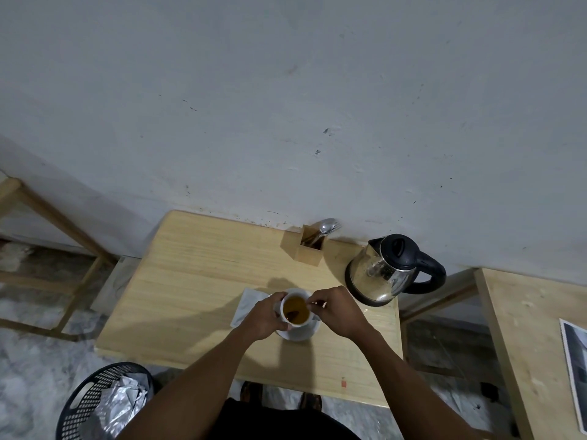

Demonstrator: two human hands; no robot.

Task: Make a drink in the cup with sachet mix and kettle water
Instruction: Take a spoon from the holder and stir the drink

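Note:
A white cup full of brown liquid stands on a white saucer near the middle of the wooden table. My left hand wraps around the cup's left side. My right hand pinches a thin spoon handle at the cup's right rim; the dark spoon end sits in the liquid. A pale sachet lies flat just left of the cup, partly under my left hand. The steel kettle with black lid and handle stands at the table's right.
A wooden holder with spoons stands at the back by the wall. A black mesh bin with crumpled foil sits on the floor at lower left. A second wooden table is at the right, a wooden frame at the left.

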